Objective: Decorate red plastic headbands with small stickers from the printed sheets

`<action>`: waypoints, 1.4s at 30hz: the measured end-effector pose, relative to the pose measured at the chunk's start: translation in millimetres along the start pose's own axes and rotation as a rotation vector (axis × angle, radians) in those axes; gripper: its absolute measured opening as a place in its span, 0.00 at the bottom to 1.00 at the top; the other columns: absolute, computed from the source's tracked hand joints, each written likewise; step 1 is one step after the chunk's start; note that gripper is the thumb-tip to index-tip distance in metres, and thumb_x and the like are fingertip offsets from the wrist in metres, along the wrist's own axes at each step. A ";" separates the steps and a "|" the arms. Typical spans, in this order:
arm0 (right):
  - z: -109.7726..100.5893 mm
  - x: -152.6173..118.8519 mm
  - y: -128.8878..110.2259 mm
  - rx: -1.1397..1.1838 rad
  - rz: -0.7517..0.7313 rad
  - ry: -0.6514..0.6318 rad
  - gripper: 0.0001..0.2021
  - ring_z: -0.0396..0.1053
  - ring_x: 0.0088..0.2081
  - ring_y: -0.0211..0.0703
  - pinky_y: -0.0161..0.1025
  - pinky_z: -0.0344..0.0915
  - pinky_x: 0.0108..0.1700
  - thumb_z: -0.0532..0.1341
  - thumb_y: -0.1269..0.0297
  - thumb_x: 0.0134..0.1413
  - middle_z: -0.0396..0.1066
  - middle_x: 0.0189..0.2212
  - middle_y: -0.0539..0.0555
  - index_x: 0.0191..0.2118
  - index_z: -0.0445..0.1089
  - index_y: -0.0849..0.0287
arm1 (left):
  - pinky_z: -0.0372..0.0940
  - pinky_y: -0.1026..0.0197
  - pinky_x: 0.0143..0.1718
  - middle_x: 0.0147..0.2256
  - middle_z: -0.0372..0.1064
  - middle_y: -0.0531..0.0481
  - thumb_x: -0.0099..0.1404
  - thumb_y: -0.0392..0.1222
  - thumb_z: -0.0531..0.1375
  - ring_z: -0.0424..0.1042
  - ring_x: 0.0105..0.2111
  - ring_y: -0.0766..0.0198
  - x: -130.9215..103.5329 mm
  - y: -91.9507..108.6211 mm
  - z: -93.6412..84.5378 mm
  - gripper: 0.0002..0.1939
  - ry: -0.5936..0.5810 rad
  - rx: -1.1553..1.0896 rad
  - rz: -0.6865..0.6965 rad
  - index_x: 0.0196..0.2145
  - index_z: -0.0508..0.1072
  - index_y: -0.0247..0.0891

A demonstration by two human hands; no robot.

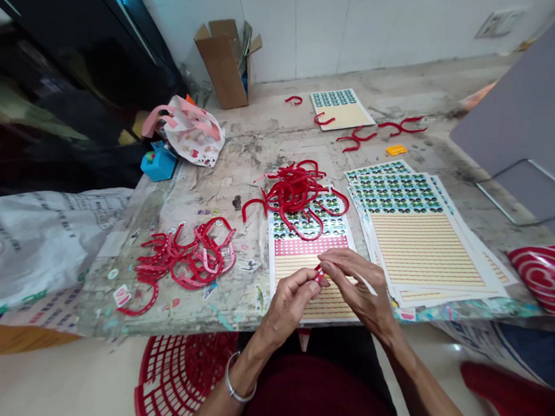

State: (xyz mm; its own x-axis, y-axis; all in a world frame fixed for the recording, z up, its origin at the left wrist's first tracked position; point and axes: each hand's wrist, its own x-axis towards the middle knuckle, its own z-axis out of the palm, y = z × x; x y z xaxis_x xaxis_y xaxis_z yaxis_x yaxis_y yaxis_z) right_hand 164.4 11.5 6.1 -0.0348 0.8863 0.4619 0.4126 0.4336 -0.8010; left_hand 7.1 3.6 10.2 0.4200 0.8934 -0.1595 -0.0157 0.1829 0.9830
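Over a printed sticker sheet (297, 261), my left hand (292, 297) pinches a small red piece with white dots (319, 275). My right hand (364, 288) meets it there, thumb and fingers closed on the same piece. A narrow white strip (366, 284) sticks out from the right hand's fingers. Most of the red piece is hidden by the fingers. Just beyond my hands, a heap of thin curved red strips (295, 193) lies on the sheet's upper part. To the left is another pile of red curved strips (190, 255), some with white dots.
Stacked sticker sheets (413, 251) lie on the right. Farther back are another sheet (345, 111), loose red strips (357, 139) and a yellow piece (396, 150). A cardboard box (224, 66), a patterned bag (194, 134) and a blue container (159, 162) stand at back left.
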 end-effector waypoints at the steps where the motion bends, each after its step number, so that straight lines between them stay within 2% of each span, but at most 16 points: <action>1: 1.3 0.0 0.0 0.010 0.014 0.005 0.08 0.71 0.38 0.43 0.40 0.69 0.41 0.60 0.73 0.52 0.74 0.33 0.55 0.36 0.75 0.58 | 0.58 0.64 0.39 0.29 0.64 0.49 0.65 0.44 0.52 0.63 0.33 0.64 -0.2 -2.1 0.9 0.13 0.027 0.005 0.001 0.39 0.72 0.34; 4: 5.5 -0.2 0.1 0.065 0.099 0.032 0.06 0.72 0.38 0.44 0.40 0.70 0.40 0.60 0.70 0.52 0.75 0.33 0.55 0.33 0.76 0.57 | 0.59 0.63 0.41 0.32 0.67 0.48 0.65 0.46 0.53 0.64 0.36 0.62 -1.1 -7.1 3.2 0.14 0.084 -0.003 -0.003 0.38 0.73 0.35; 6: 7.1 -0.1 -0.2 0.136 0.208 0.035 0.07 0.72 0.38 0.44 0.39 0.72 0.38 0.60 0.66 0.53 0.75 0.35 0.54 0.36 0.76 0.56 | 0.60 0.62 0.41 0.32 0.67 0.48 0.65 0.47 0.53 0.65 0.36 0.62 -2.2 -8.2 3.9 0.14 0.097 -0.001 0.001 0.37 0.73 0.34; 8: 6.8 0.6 -0.8 0.231 0.329 0.020 0.10 0.72 0.37 0.43 0.38 0.73 0.35 0.60 0.63 0.53 0.75 0.37 0.53 0.40 0.75 0.55 | 0.60 0.62 0.41 0.32 0.66 0.48 0.65 0.47 0.53 0.64 0.35 0.62 -3.7 -7.7 4.0 0.14 0.091 0.016 0.010 0.37 0.73 0.34; 10: 4.8 2.1 -1.6 0.318 0.415 0.001 0.11 0.72 0.36 0.42 0.37 0.74 0.34 0.61 0.60 0.52 0.74 0.36 0.53 0.40 0.76 0.55 | 0.60 0.62 0.40 0.31 0.66 0.48 0.65 0.47 0.53 0.64 0.34 0.62 -5.3 -7.0 3.6 0.14 0.083 0.029 0.015 0.36 0.73 0.34; 16: -1.3 6.3 -2.9 0.455 0.576 -0.075 0.14 0.71 0.37 0.44 0.40 0.76 0.34 0.62 0.56 0.50 0.74 0.33 0.53 0.40 0.76 0.58 | 0.59 0.63 0.36 0.28 0.64 0.49 0.65 0.47 0.53 0.62 0.30 0.64 -7.1 -6.2 -0.5 0.14 0.056 0.043 0.013 0.32 0.71 0.34; 19: -0.8 3.9 -1.6 0.425 0.504 -0.082 0.13 0.71 0.37 0.44 0.39 0.75 0.34 0.61 0.57 0.51 0.73 0.35 0.54 0.40 0.76 0.57 | 0.57 0.65 0.32 0.26 0.62 0.51 0.64 0.46 0.54 0.60 0.27 0.66 -5.1 -2.5 -2.8 0.13 0.024 0.060 0.020 0.32 0.71 0.33; 23: 1.4 -1.3 0.8 0.310 0.344 -0.090 0.10 0.71 0.38 0.43 0.36 0.72 0.35 0.62 0.61 0.51 0.73 0.36 0.55 0.39 0.76 0.56 | 0.58 0.64 0.35 0.27 0.62 0.51 0.65 0.44 0.53 0.62 0.29 0.66 0.4 3.6 -0.5 0.11 -0.008 0.040 0.047 0.33 0.69 0.33; 25: 1.0 -2.8 1.7 0.264 0.304 -0.079 0.09 0.71 0.38 0.43 0.36 0.71 0.36 0.62 0.62 0.51 0.74 0.36 0.54 0.39 0.76 0.55 | 0.58 0.65 0.32 0.26 0.61 0.52 0.65 0.45 0.53 0.60 0.27 0.68 2.6 4.4 2.6 0.12 -0.021 0.011 0.032 0.31 0.68 0.33; 28: -1.7 -3.6 3.2 0.214 0.298 -0.078 0.10 0.71 0.35 0.42 0.35 0.70 0.35 0.60 0.62 0.54 0.74 0.34 0.54 0.39 0.76 0.56 | 0.55 0.66 0.27 0.24 0.57 0.54 0.65 0.46 0.54 0.56 0.24 0.69 2.9 3.5 7.0 0.13 -0.003 -0.004 -0.006 0.33 0.69 0.32; 31: -4.5 -4.3 5.6 0.193 0.325 -0.088 0.11 0.71 0.30 0.40 0.35 0.69 0.31 0.58 0.61 0.56 0.74 0.30 0.54 0.40 0.75 0.57 | 0.54 0.66 0.27 0.24 0.57 0.54 0.65 0.47 0.54 0.55 0.25 0.69 0.5 2.9 9.2 0.14 0.014 0.010 -0.021 0.37 0.70 0.32; 37: -4.9 -4.2 6.5 0.201 0.337 -0.083 0.11 0.71 0.31 0.40 0.35 0.68 0.31 0.58 0.61 0.55 0.74 0.32 0.53 0.40 0.75 0.55 | 0.52 0.66 0.26 0.25 0.58 0.52 0.64 0.48 0.54 0.54 0.25 0.69 -1.3 4.8 8.0 0.15 0.019 0.029 -0.022 0.38 0.71 0.32; 42: -4.0 -3.5 4.5 0.170 0.311 -0.067 0.10 0.71 0.34 0.42 0.36 0.68 0.33 0.58 0.61 0.55 0.74 0.31 0.53 0.38 0.76 0.56 | 0.54 0.65 0.28 0.28 0.63 0.49 0.63 0.49 0.55 0.58 0.26 0.68 -1.5 4.5 5.3 0.16 0.029 0.046 -0.024 0.38 0.72 0.32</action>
State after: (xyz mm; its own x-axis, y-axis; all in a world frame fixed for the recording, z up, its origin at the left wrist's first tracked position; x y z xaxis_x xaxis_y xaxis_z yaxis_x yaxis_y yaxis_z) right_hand 169.9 9.7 2.3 0.0071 0.9864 0.1644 0.2561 0.1571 -0.9538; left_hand 11.2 0.8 15.4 0.3935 0.9006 -0.1847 0.0360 0.1856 0.9820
